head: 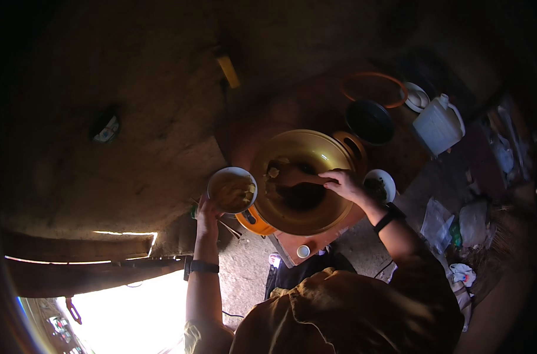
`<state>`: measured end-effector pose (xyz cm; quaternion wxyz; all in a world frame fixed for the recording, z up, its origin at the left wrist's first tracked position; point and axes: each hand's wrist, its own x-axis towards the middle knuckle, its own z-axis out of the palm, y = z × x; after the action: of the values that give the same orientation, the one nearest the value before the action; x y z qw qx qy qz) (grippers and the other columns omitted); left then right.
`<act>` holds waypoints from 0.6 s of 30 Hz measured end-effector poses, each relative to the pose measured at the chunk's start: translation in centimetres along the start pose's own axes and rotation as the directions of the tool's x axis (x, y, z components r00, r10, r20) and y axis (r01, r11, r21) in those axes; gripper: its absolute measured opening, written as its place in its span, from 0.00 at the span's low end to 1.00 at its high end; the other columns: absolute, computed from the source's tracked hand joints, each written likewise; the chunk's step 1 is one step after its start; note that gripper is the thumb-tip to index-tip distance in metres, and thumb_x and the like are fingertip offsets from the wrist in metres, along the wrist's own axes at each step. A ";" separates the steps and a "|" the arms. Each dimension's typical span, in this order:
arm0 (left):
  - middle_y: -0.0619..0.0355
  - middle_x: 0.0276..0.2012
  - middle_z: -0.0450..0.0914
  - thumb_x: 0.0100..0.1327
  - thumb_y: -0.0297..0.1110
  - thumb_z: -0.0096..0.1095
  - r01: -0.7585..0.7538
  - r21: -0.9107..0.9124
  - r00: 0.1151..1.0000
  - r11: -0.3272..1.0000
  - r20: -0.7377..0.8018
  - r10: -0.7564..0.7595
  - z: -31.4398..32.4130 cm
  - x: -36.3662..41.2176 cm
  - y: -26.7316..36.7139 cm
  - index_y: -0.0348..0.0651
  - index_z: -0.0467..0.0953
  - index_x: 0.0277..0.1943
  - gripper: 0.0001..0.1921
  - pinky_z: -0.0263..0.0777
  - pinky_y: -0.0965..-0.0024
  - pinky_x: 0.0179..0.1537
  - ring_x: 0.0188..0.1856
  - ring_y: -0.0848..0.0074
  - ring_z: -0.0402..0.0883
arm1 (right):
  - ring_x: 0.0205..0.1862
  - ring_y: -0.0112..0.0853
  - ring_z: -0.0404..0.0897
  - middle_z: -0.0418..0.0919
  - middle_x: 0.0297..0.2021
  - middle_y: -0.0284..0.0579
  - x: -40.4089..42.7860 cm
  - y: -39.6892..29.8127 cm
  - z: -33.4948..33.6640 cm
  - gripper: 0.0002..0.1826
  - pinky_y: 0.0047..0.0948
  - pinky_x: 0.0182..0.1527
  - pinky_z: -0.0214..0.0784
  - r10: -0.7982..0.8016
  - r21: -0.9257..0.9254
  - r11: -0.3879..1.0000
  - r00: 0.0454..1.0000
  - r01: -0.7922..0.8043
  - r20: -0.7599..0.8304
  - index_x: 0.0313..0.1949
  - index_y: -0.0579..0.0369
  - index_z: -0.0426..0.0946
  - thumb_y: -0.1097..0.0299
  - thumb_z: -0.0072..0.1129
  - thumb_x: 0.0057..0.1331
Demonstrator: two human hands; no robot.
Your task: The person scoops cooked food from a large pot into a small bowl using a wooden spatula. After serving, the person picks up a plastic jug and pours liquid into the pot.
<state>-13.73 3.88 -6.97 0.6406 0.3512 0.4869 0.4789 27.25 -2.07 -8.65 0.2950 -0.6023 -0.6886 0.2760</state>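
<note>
My left hand (209,208) grips a pale bowl (231,189) with yellowish food in it, at the left rim of a large orange-handled pot (306,221). In my right hand (344,183) is the handle of a wooden spatula (298,175), whose broad end reaches into the pot. Some yellowish pieces of food (273,172) lie at the spatula's tip. The pot's inside is golden, with a dark patch at the bottom. Beyond my right wrist stands a white bowl (389,186) holding dark green bits.
A reddish board (246,146) lies under the pot, with a small white cup (303,251) at its near edge. At the far right are a dark round pan (369,121), an orange ring (374,74), a white dish (416,97) and a plastic jug (439,126). Plastic bags (436,225) litter the right.
</note>
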 end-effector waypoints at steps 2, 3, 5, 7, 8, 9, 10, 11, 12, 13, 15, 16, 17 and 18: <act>0.67 0.36 0.78 0.65 0.39 0.49 -0.006 0.017 0.998 1.000 0.062 0.005 0.4 0.0 0.4 0.49 0.74 0.53 0.15 0.61 0.78 0.30 0.30 0.86 0.71 | 0.40 0.40 0.84 0.84 0.39 0.47 -0.2 -2.6 -1.8 0.18 0.32 0.43 0.75 -0.033 -0.012 0.999 0.996 0.033 -0.085 0.49 0.50 0.81 0.71 0.66 0.58; 0.68 0.35 0.78 0.65 0.39 0.50 0.000 0.016 0.998 1.000 0.067 -0.001 0.8 -0.1 0.3 0.49 0.74 0.52 0.15 0.60 0.78 0.30 0.30 0.86 0.71 | 0.38 0.40 0.83 0.83 0.37 0.46 -0.4 -4.1 -2.4 0.18 0.32 0.41 0.75 -0.150 -0.054 0.988 0.977 0.143 -0.152 0.50 0.49 0.80 0.72 0.65 0.58; 0.68 0.34 0.78 0.65 0.40 0.50 0.003 0.006 0.996 1.000 0.085 -0.003 1.9 -0.2 0.4 0.49 0.75 0.52 0.15 0.59 0.79 0.30 0.29 0.86 0.71 | 0.34 0.39 0.82 0.82 0.34 0.44 -0.7 -7.0 -3.2 0.19 0.33 0.39 0.75 -0.256 -0.176 0.960 0.936 0.217 -0.243 0.50 0.48 0.80 0.73 0.64 0.58; 0.68 0.32 0.78 0.64 0.41 0.51 -0.008 -0.011 0.994 1.000 0.112 0.010 3.2 -0.1 0.3 0.49 0.75 0.51 0.15 0.58 0.80 0.29 0.28 0.86 0.70 | 0.31 0.36 0.77 0.73 0.29 0.39 -0.9 -9.4 -3.2 0.22 0.35 0.33 0.72 -0.381 -0.404 0.877 0.888 0.259 -0.257 0.53 0.45 0.79 0.77 0.62 0.58; 0.67 0.33 0.78 0.64 0.42 0.51 -0.001 -0.024 0.998 1.000 0.066 0.003 3.8 -0.2 0.0 0.49 0.75 0.51 0.15 0.60 0.79 0.29 0.29 0.85 0.72 | 0.31 0.37 0.77 0.73 0.29 0.39 -0.9 -10.2 -3.4 0.23 0.35 0.33 0.71 -0.437 -0.497 0.820 0.871 0.283 -0.224 0.53 0.45 0.79 0.77 0.61 0.58; 0.67 0.33 0.78 0.63 0.42 0.51 0.005 -0.032 0.996 0.999 0.090 -0.003 4.1 -0.2 -0.1 0.49 0.75 0.51 0.16 0.62 0.79 0.30 0.29 0.85 0.72 | 0.32 0.37 0.77 0.74 0.30 0.40 -1.0 -11.0 -3.5 0.23 0.35 0.33 0.71 -0.479 -0.572 0.760 0.861 0.309 -0.172 0.54 0.45 0.79 0.78 0.60 0.58; 0.66 0.34 0.79 0.63 0.42 0.51 0.011 -0.038 0.994 0.999 0.113 -0.007 4.4 0.0 -0.2 0.49 0.75 0.51 0.16 0.63 0.78 0.30 0.29 0.84 0.73 | 0.33 0.37 0.77 0.73 0.30 0.40 -0.9 -11.4 -3.6 0.24 0.35 0.33 0.70 -0.548 -0.571 0.743 0.807 0.349 -0.219 0.54 0.45 0.79 0.79 0.59 0.57; 0.66 0.35 0.79 0.63 0.42 0.50 -0.002 -0.059 0.989 0.998 0.150 0.011 4.5 0.3 -0.3 0.49 0.74 0.51 0.16 0.65 0.77 0.31 0.30 0.84 0.74 | 0.32 0.37 0.77 0.73 0.30 0.40 -0.9 -11.6 -3.7 0.24 0.35 0.32 0.70 -0.512 -0.524 0.780 0.831 0.342 -0.219 0.54 0.45 0.79 0.80 0.58 0.58; 0.64 0.37 0.79 0.63 0.42 0.50 0.025 -0.070 0.991 0.997 0.137 -0.015 4.4 0.6 -0.5 0.47 0.73 0.53 0.17 0.67 0.76 0.32 0.32 0.81 0.75 | 0.32 0.37 0.76 0.73 0.30 0.40 -0.9 -11.5 -3.9 0.24 0.35 0.32 0.70 -0.495 -0.468 0.815 0.830 0.341 -0.258 0.54 0.45 0.79 0.80 0.58 0.58; 0.62 0.40 0.80 0.63 0.41 0.50 0.038 -0.091 0.990 0.995 0.140 -0.025 4.3 0.8 -0.7 0.46 0.73 0.54 0.19 0.68 0.74 0.33 0.34 0.78 0.77 | 0.32 0.37 0.76 0.73 0.30 0.40 -0.9 -11.3 -4.0 0.24 0.34 0.32 0.70 -0.488 -0.396 0.844 0.824 0.362 -0.288 0.54 0.45 0.79 0.80 0.58 0.58; 0.59 0.42 0.80 0.63 0.41 0.50 0.063 -0.109 0.989 0.992 0.140 -0.048 3.7 1.2 -0.9 0.44 0.72 0.55 0.20 0.70 0.72 0.33 0.36 0.75 0.78 | 0.29 0.39 0.77 0.73 0.28 0.42 -1.0 -10.1 -4.6 0.21 0.36 0.33 0.71 -0.391 -0.364 0.891 0.867 0.272 -0.309 0.51 0.47 0.79 0.78 0.61 0.58; 0.59 0.42 0.80 0.63 0.40 0.50 0.066 -0.111 0.990 0.992 0.131 -0.051 3.1 1.3 -0.9 0.44 0.72 0.55 0.19 0.70 0.72 0.33 0.35 0.74 0.78 | 0.32 0.39 0.78 0.75 0.30 0.44 -1.0 -9.3 -4.8 0.20 0.34 0.34 0.71 -0.360 -0.336 0.908 0.878 0.251 -0.316 0.51 0.50 0.79 0.79 0.61 0.58; 0.58 0.41 0.80 0.63 0.40 0.50 0.090 -0.090 0.993 0.992 0.085 -0.082 2.8 1.5 -0.8 0.43 0.72 0.54 0.19 0.70 0.72 0.33 0.35 0.73 0.78 | 0.34 0.40 0.79 0.77 0.32 0.46 -1.0 -8.3 -5.1 0.20 0.33 0.36 0.72 -0.334 -0.306 0.922 0.888 0.238 -0.315 0.51 0.53 0.79 0.79 0.61 0.58; 0.57 0.42 0.81 0.63 0.41 0.51 0.050 -0.110 0.992 0.993 0.123 -0.037 2.3 1.6 -0.7 0.43 0.72 0.53 0.19 0.72 0.71 0.33 0.36 0.72 0.79 | 0.39 0.42 0.81 0.81 0.40 0.48 -1.1 -7.2 -5.1 0.19 0.32 0.40 0.74 -0.220 -0.250 0.956 0.936 0.151 -0.276 0.51 0.54 0.78 0.80 0.59 0.59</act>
<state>-11.19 5.24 -7.41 0.6980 0.3322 0.4270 0.4693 26.29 -3.92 0.02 0.3511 -0.5984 -0.7165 0.0722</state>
